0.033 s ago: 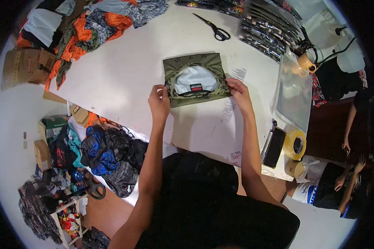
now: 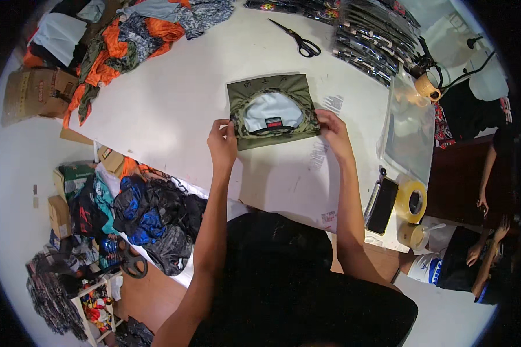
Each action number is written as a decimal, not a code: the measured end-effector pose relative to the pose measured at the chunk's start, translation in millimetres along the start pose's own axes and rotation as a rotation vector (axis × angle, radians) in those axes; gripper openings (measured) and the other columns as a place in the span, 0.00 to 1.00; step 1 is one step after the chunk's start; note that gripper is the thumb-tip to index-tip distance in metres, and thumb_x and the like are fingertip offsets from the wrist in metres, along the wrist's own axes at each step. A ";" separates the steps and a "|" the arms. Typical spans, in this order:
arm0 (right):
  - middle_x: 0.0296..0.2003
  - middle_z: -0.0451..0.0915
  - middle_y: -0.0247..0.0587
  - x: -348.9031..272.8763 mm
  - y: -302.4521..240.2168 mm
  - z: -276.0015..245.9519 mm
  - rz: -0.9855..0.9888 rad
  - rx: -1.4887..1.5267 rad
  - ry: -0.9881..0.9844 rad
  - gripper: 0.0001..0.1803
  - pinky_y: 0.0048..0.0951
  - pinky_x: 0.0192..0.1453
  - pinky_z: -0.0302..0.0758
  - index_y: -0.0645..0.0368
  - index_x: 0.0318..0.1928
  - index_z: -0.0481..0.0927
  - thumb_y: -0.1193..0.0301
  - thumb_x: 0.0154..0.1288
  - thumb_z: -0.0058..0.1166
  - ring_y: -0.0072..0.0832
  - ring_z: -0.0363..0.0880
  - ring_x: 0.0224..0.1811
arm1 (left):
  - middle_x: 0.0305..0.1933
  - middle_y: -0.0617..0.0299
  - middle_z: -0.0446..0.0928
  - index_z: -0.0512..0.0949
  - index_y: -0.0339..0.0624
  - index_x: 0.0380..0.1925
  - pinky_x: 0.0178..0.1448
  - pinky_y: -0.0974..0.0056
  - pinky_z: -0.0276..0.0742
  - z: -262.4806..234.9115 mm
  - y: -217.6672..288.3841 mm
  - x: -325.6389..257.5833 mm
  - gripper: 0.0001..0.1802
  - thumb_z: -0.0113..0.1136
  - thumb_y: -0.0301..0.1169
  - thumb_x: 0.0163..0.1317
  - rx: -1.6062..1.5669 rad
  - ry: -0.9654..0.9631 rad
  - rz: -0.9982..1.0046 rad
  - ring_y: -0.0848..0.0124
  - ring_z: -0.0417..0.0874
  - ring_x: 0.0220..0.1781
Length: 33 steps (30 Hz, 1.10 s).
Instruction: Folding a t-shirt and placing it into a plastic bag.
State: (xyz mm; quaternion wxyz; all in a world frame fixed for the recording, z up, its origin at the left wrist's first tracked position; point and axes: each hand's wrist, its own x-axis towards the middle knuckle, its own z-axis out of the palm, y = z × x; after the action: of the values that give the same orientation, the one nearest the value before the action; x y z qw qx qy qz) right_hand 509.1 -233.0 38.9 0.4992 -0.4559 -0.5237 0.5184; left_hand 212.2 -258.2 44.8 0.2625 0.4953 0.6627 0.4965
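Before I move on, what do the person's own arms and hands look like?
The left hand and right hand are bare, without gloves. The left forearm and right forearm are uncovered too, with no sleeve, watch or band visible. A black top is worn. Rings are too small to judge.

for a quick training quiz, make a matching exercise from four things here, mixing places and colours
1. folded shirt
2. phone
3. tape roll
4. bagged packs

a. pale yellow, with a dark centre
b. at the table's far right, in a group
c. between the left hand and right hand
d. black screen

Pairs: 1-c, 2-d, 3-a, 4-b
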 end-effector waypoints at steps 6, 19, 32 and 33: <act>0.36 0.78 0.33 -14.3 -4.7 24.4 -0.058 -0.173 0.101 0.28 0.24 0.45 0.74 0.62 0.55 0.76 0.86 0.50 0.62 0.23 0.75 0.37 | 0.21 0.58 0.78 0.75 0.34 0.39 0.25 0.67 0.72 -0.8 -6.1 -5.0 0.07 0.54 0.28 0.68 -0.196 -0.092 -0.256 0.77 0.75 0.23; 0.31 0.75 0.30 -11.4 7.5 21.5 -0.098 -0.190 0.248 0.24 0.21 0.41 0.71 0.62 0.52 0.79 0.85 0.50 0.58 0.19 0.72 0.33 | 0.27 0.60 0.78 0.75 0.34 0.43 0.27 0.69 0.72 6.9 -13.0 -10.9 0.09 0.55 0.29 0.69 -0.188 -0.040 -0.136 0.78 0.75 0.26; 0.34 0.81 0.39 0.3 8.1 21.3 0.056 -0.232 0.204 0.19 0.25 0.44 0.73 0.64 0.48 0.78 0.77 0.54 0.62 0.25 0.77 0.37 | 0.35 0.58 0.82 0.77 0.37 0.43 0.36 0.69 0.75 0.3 -25.3 -20.4 0.10 0.60 0.20 0.61 -0.125 -0.015 -0.003 0.75 0.80 0.31; 0.37 0.82 0.44 0.7 3.9 20.8 0.087 -0.282 0.197 0.19 0.28 0.48 0.74 0.64 0.48 0.78 0.75 0.54 0.62 0.30 0.80 0.40 | 0.35 0.57 0.82 0.78 0.37 0.42 0.37 0.68 0.77 0.8 -23.5 -21.3 0.10 0.60 0.20 0.60 -0.096 -0.012 0.047 0.73 0.82 0.32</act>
State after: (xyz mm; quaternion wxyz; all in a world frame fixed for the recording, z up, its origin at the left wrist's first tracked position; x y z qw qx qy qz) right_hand 488.1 -234.0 35.7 0.4564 -0.5922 -0.5195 0.4136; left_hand 211.5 -277.7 19.9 0.2781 0.5004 0.6248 0.5310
